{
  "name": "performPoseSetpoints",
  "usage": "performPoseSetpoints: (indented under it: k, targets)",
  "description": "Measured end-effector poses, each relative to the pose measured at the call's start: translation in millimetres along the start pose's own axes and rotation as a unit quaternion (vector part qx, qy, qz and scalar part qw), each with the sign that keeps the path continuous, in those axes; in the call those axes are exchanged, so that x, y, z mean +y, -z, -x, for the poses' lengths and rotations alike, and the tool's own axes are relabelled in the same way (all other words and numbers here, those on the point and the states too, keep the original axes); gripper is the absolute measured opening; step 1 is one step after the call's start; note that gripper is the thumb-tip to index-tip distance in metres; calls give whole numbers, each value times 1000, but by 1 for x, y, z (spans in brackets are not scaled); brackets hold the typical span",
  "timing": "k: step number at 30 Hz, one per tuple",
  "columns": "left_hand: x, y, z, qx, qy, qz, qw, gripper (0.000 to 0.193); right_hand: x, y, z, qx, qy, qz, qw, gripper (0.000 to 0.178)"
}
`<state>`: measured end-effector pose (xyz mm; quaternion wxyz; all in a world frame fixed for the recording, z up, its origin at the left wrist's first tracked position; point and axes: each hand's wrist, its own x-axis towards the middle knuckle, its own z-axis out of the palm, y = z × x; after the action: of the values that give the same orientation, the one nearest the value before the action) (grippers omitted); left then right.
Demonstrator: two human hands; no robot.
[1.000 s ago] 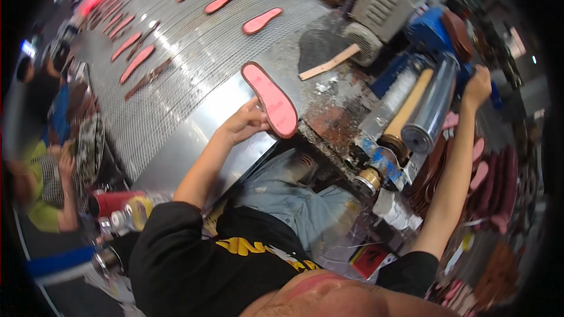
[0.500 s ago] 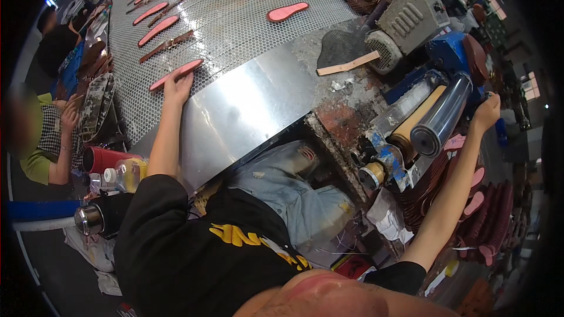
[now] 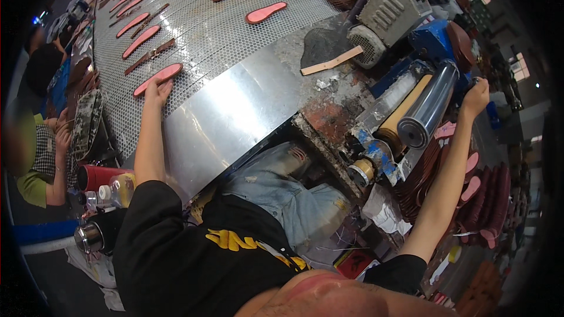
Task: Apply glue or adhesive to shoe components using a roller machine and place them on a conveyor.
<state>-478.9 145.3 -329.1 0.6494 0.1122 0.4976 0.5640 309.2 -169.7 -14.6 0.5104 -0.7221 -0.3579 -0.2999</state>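
At the near edge of the mesh conveyor, my left hand point(image 3: 156, 92) grips a pink-topped shoe sole point(image 3: 165, 73) with a dark rim by its near long edge. The sole lies low over the mesh, and I cannot tell whether it rests fully on it. A dark brown strap with a buckle point(image 3: 150, 56) lies just beyond. Far to the right, my right hand point(image 3: 477, 98) is closed beside the far end of a roller machine with a shiny metal roller point(image 3: 430, 104). What its fingers hold, if anything, is hidden.
The conveyor point(image 3: 194, 29) carries rows of pink soles and straps. A smooth metal plate point(image 3: 235, 105) borders it. Stacked dark red soles point(image 3: 496, 199) stand below my right forearm. A grey motor point(image 3: 393, 9) sits behind the rollers. Bottles and a co-worker are at the left.
The whole view has shifted, moving the scene leftward. My left hand stays at the same sole, a little lower against it. The right hand remains by the roller machine.
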Motion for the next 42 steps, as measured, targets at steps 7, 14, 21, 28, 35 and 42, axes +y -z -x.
performPoseSetpoints:
  k: [7, 14, 21, 28, 35, 42]
  targets:
    - [2, 4, -9, -15, -23, -20, 999, 32, -5, -4, 4, 10, 7, 3, 1000, 44]
    - [-5, -31, -6, 10, -11, 3, 1000, 33, -9, 1, -4, 21, -14, 16, 1000, 41]
    - [-60, -63, 22, -90, -244, -262, 930, 21, 6, -8, -16, -27, 18, 108, 994, 40]
    - [-163, -197, 137, -357, -362, -332, 794, 18, -76, 12, -51, -119, -3, 137, 983, 60]
    - [-217, -211, 144, -423, -337, -311, 782, 27, -126, -17, -58, -311, 78, 408, 855, 56]
    - [-220, -213, 143, -450, -287, -312, 785, 26, -108, 26, -68, -240, -75, 19, 968, 27]
